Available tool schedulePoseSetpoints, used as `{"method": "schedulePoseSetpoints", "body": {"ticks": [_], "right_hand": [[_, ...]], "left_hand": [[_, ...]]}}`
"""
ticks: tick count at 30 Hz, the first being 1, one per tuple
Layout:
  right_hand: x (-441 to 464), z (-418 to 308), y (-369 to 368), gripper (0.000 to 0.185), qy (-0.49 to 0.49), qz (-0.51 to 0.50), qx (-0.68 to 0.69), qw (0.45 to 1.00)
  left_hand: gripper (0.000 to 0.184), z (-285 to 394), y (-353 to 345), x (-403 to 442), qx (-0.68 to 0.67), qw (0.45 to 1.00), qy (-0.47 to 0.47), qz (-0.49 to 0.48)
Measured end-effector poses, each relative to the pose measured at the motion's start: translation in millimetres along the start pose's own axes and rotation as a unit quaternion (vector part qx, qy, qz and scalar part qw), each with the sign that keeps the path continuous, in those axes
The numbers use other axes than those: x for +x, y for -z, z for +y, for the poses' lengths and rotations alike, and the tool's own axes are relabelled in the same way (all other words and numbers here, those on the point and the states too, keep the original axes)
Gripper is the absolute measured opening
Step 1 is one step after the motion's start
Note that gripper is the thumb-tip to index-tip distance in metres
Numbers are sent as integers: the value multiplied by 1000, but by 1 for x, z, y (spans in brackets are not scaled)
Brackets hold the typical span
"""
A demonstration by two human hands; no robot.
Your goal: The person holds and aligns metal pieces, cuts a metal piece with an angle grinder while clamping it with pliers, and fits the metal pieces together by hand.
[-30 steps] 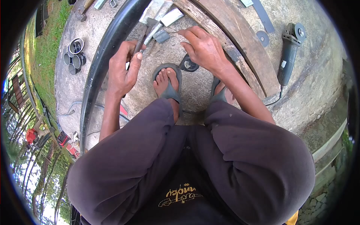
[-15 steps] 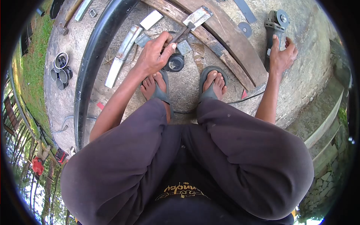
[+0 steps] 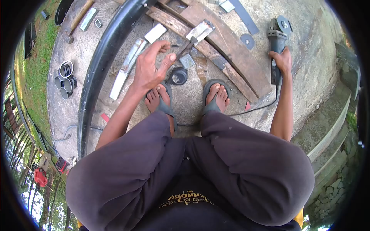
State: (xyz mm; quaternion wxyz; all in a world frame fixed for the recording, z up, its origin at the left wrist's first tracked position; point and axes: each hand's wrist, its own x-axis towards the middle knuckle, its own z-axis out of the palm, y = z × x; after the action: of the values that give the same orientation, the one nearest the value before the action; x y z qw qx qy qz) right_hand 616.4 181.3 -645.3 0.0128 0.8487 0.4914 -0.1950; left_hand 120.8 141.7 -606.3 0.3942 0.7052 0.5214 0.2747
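Observation:
My left hand (image 3: pixel 149 67) is over the ground with thumb and forefinger spread apart. Beside the thumb lies a dark pliers-like tool (image 3: pixel 185 50), its far end meeting a short metal piece (image 3: pixel 201 30) that rests across the wooden planks (image 3: pixel 210 48). Whether the thumb touches the handle I cannot tell. At the right, my right hand (image 3: pixel 283 61) is wrapped round the body of an angle grinder (image 3: pixel 276 41), whose disc points away from me. Under the left hand's tool sit a small metal block (image 3: pixel 187 61) and a round black object (image 3: pixel 178 76).
A long curved black tube (image 3: pixel 101 63) arcs along the left. Square metal tube pieces (image 3: pixel 129 59), a hammer (image 3: pixel 79 21) and round dark containers (image 3: pixel 66 69) lie around it. A loose disc (image 3: pixel 247 41) is near the grinder. Its cable (image 3: pixel 250 110) runs behind my feet.
My right hand has gone from beside the grinder, fingers loose, to gripping its body, and the grinder has shifted slightly. The left hand has loosened from the pliers-like tool and moved back left.

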Motion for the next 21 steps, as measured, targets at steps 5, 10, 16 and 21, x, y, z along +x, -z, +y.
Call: {"method": "schedulePoseSetpoints", "body": {"ticks": [5, 10, 16, 21], "right_hand": [[-78, -70, 35, 62, 48, 60, 99, 992], [-157, -161, 69, 63, 125, -91, 400, 903], [-187, -200, 48, 64, 151, -171, 574, 787], [-161, -186, 8, 67, 129, -368, 818, 424]], "left_hand": [[54, 42, -15, 7, -89, 993, -31, -66], [68, 89, -65, 8, -373, 901, 34, -218], [55, 96, -73, 5, -511, 786, 140, -319], [52, 96, -66, 10, -588, 688, 134, -403]]}}
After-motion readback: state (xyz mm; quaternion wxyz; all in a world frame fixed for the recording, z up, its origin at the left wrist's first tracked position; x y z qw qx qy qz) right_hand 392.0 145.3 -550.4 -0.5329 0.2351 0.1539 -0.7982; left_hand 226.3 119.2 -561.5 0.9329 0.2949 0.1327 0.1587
